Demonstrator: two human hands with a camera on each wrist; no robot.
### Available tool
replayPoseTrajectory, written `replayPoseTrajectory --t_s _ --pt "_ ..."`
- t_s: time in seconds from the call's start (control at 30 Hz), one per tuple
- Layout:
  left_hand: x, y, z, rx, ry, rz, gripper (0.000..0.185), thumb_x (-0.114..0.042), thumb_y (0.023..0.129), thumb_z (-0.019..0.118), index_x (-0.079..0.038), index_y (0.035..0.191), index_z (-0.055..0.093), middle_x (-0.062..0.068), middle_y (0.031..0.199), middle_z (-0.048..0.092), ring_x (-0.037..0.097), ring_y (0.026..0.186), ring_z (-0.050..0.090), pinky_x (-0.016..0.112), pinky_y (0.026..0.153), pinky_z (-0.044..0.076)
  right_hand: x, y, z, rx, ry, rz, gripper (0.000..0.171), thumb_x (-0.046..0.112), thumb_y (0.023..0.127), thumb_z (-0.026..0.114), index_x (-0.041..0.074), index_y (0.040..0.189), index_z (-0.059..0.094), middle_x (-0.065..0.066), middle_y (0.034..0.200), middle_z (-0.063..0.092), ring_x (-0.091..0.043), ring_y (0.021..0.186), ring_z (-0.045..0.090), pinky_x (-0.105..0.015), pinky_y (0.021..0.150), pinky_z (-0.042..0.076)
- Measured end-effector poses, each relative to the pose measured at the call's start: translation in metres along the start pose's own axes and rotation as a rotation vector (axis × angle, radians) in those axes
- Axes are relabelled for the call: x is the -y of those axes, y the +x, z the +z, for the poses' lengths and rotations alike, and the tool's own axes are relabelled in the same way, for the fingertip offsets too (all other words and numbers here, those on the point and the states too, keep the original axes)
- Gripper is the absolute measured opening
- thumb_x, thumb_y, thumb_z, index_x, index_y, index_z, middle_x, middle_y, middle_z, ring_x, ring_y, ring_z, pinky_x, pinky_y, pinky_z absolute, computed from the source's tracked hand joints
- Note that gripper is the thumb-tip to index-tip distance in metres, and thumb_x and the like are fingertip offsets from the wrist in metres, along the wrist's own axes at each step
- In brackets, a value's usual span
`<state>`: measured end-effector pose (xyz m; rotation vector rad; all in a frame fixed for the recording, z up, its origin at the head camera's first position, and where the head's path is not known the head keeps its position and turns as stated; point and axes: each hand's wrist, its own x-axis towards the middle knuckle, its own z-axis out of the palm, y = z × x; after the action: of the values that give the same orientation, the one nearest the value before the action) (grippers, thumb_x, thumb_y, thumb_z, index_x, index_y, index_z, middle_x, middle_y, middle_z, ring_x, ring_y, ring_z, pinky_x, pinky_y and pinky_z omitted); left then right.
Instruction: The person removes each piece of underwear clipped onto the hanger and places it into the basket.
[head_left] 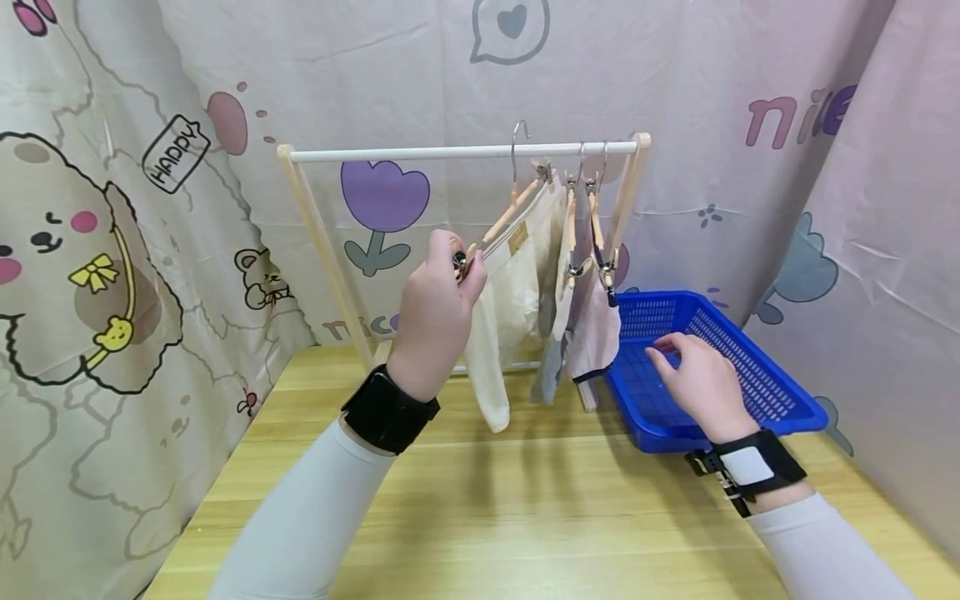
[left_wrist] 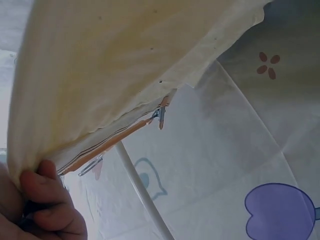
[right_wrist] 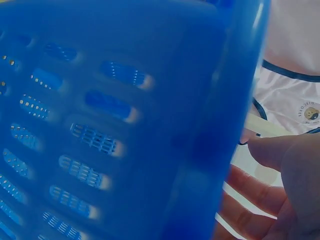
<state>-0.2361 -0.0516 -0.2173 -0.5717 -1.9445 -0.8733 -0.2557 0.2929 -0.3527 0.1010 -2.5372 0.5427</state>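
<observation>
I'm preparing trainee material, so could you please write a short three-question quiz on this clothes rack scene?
1. True or false: the left hand pinches the clip at the end of a wooden hanger carrying a cream garment.
2. Where is the right hand? A) on the rail B) over the blue basket C) flat on the table
3. How many hangers hang on the white rail?

Key: 1 true; 2 B; 3 three, all near the rail's right end.
</observation>
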Motion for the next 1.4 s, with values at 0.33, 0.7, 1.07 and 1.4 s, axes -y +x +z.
replayPoseTrajectory --t_s 0.33,0.7,1.07,1.4 --pt "0.003 -0.016 -0.017 -0.041 -0.023 -0.022 0.016 -0.009 0.102 0.059 0.004 0.103 0.050 0.019 0.086 0.068 0.026 0.070 0.067 0.037 0.060 0.056 0.002 -0.001 0.001 -0.004 0.019 -0.010 0.031 0.026 0.102 0.066 -0.001 0.115 0.069 -0.026 0.111 0.070 -0.044 0.098 0.066 -0.060 0.079 0.052" --pt "0.007 -0.037 -0.028 -0.124 0.015 0.040 0.016 -0.006 0.098 0.061 0.005 0.100 0.051 0.015 0.074 0.061 0.023 0.058 0.058 0.036 0.051 0.049 0.002 -0.001 0.005 -0.034 0.029 -0.024 0.026 0.018 0.101 0.066 -0.004 0.116 0.068 -0.028 0.108 0.069 -0.045 0.095 0.066 -0.061 0.080 0.054" --pt "0.013 -0.059 -0.039 -0.176 0.008 0.033 0.015 -0.005 0.094 0.062 0.006 0.096 0.052 0.011 0.069 0.052 0.018 0.053 0.048 0.028 0.046 0.039 0.002 -0.001 0.005 -0.070 0.030 -0.038 0.021 0.013 0.097 0.068 -0.003 0.110 0.068 -0.030 0.103 0.070 -0.047 0.091 0.066 -0.062 0.075 0.052" --pt "0.031 -0.075 -0.043 -0.242 0.004 0.018 0.016 -0.007 0.093 0.061 0.007 0.095 0.053 0.010 0.066 0.051 0.016 0.051 0.045 0.023 0.045 0.036 0.000 -0.002 0.007 -0.061 0.032 -0.043 0.019 0.011 0.097 0.067 -0.006 0.106 0.069 -0.030 0.102 0.070 -0.046 0.088 0.067 -0.061 0.075 0.053"
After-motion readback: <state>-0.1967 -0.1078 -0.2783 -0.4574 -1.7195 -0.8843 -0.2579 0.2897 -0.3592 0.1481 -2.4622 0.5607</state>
